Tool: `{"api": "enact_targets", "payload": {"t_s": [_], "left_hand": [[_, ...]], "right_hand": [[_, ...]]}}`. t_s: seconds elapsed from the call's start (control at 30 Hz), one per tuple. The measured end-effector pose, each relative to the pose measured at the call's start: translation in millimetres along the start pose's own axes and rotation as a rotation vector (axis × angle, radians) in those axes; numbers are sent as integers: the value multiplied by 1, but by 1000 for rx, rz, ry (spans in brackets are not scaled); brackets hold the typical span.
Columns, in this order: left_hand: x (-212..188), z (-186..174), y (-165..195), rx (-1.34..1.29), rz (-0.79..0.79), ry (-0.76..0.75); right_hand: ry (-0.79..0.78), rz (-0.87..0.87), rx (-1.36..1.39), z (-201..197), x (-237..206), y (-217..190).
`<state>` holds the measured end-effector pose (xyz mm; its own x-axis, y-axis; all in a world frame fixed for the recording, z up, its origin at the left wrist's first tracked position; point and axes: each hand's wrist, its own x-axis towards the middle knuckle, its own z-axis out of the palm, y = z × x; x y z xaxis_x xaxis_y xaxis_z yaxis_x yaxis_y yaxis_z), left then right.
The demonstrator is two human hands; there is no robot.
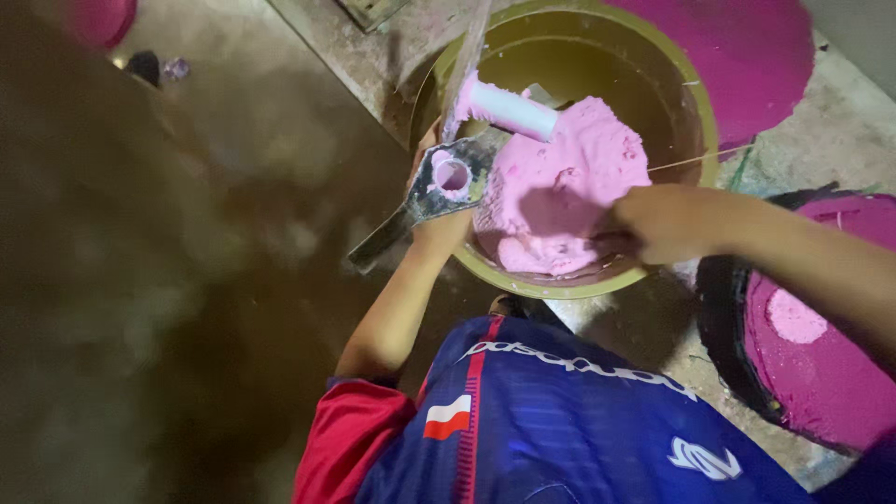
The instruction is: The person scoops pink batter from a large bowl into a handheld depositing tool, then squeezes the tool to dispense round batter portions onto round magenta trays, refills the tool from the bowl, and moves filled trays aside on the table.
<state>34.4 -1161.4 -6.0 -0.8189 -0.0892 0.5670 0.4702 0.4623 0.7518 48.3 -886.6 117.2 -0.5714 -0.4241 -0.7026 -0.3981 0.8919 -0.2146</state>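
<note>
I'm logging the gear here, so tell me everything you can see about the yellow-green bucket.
The yellow-green bucket is round, looks like plastic and stands upright on the stained concrete floor. Its inner wall is smeared brownish. Thick pink paste fills its lower part. A white tube lies on the paste. The left hand is at its near rim with a metal scraper; the right hand reaches in.

Single head-worn view, looking steeply down, close over the bucket (695,112); floor (187,280) at left
</note>
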Motion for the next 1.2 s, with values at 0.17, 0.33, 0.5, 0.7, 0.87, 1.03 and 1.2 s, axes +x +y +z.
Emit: {"api": "enact_targets", "payload": {"t_s": [0.17,0.33,0.5,0.7,0.87,1.03,1.2], "left_hand": [[14,12,21,279,275,-65],[13,22,60,231,131,-485],[-3,49,73,187,117,-598],[-24,72,72,110,335,-532],[-10,61,71,-14,-257,-675],[14,66,82,195,-66,-400],[26,68,92,371,-261,-434]], "right_hand": [[218,-39,482,-6,-78,44],[368,-88,536,-11,-101,55],[510,313,-340,-17,-103,-3],[813,-56,-711,42,-92,-43],[857,171,-366,36,-160,-24],[1187,-100,322,47,-97,-23],[1068,-177,623,125,-55,-9]]}}
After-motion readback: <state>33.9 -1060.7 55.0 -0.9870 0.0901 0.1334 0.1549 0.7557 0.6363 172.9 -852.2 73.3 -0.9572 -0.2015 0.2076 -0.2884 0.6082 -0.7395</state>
